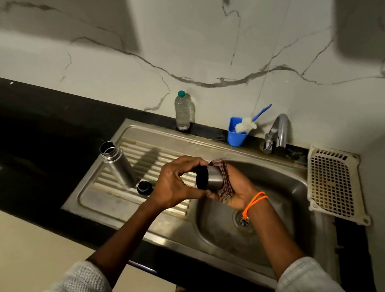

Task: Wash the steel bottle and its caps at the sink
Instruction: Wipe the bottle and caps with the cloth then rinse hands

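My left hand (176, 183) curls its fingers round the black rim end of the steel cap (209, 179), held on its side over the near-left edge of the sink (305, 187) basin. My right hand (234, 192) presses a scrubbing cloth (226, 186) round the cap's closed end — fingers wrapped, gripping cloth and cap together. On the ribbed draining board stands the open steel bottle (117, 163), and just beside its base, the small black cap (144, 187). Further back on the tabletop (27, 121) — a plastic water bottle (182, 112), a blue cup (237, 133) with a brush (249, 124), the tap (278, 131).
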